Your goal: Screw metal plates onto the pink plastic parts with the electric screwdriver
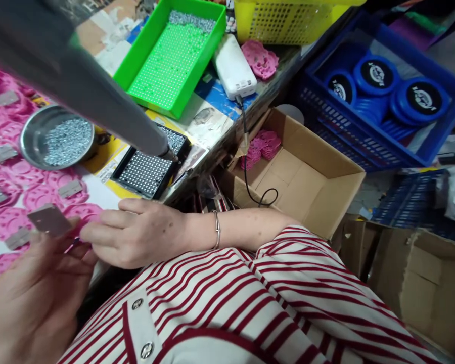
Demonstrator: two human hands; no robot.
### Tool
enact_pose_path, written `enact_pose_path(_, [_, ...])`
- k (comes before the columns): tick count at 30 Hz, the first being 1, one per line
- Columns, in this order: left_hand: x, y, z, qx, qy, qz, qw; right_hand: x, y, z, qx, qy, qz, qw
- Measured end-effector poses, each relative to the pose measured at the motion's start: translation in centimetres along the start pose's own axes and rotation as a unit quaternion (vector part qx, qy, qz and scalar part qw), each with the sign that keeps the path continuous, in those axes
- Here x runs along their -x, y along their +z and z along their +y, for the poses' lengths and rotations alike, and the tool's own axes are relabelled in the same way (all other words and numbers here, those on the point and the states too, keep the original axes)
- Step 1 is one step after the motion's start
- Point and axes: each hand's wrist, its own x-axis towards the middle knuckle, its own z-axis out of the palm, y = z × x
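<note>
A small grey metal plate (48, 220) is pinched at the thumb of my left hand (41, 288), at the lower left. Right beside it, my right hand (136, 235) has its fingers curled closed, their tips meeting the left fingers. What those tips hold is hidden. Pink openwork pieces (38, 194) cover the table behind both hands, several with metal hinges (70, 189) on them. A dark powered screwdriver (117, 111), blurred, reaches in from the upper left. Its tip is over a black screw tray (144, 172).
A metal bowl (34, 146) of screws stands left of the tray. Behind are a green perforated tray (155, 76) with screws, a white power bank (233, 65) and a yellow basket (280, 23). A cardboard box (307, 177) and blue crate (364, 136) sit right.
</note>
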Motion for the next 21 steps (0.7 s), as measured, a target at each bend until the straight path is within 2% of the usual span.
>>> enact_pose_path(2, [0.5,1.0,0.7,0.035,0.013,0.071,0.997,0.0,-0.2,0.2,-0.012,-0.001,-0.005,1.000])
enact_pose_path(3, [0.7,1.5,1.0,0.044,0.015,0.089,0.995,0.0,-0.3,0.3,-0.015,0.002,-0.007,1.000])
enact_pose_path(6, [1.2,2.4,1.2,0.042,0.007,0.086,0.995,0.2,-0.6,0.6,-0.029,0.000,-0.019,0.999])
enact_pose_path(9, [1.4,2.5,1.0,0.029,0.013,0.078,0.996,0.6,-0.9,0.7,-0.034,0.000,-0.040,0.999])
enact_pose_path(12, [1.5,2.5,1.0,0.016,0.022,0.070,0.997,0.9,-0.7,0.8,-0.019,0.004,-0.032,0.999])
enact_pose_path(14, [1.4,2.5,1.2,0.029,0.020,0.071,0.997,1.2,-0.4,1.0,-0.004,-0.001,-0.013,1.000])
enact_pose_path(17, [1.2,2.7,1.3,0.087,0.014,0.102,0.991,1.7,0.2,1.3,0.017,-0.015,0.028,0.999])
enact_pose_path(18, [1.1,2.9,1.2,0.114,0.027,0.130,0.985,2.0,0.4,1.4,0.023,-0.020,0.049,0.998])
enact_pose_path(19, [1.1,3.0,1.1,0.139,0.005,0.104,0.985,2.2,0.5,1.6,0.029,-0.035,0.071,0.996])
enact_pose_path(20, [1.0,3.1,1.0,0.172,0.039,0.119,0.977,2.3,0.6,1.7,0.036,-0.046,0.102,0.993])
enact_pose_path(21, [0.9,3.2,0.9,0.205,0.044,0.095,0.973,2.4,0.7,2.0,0.040,-0.046,0.145,0.988])
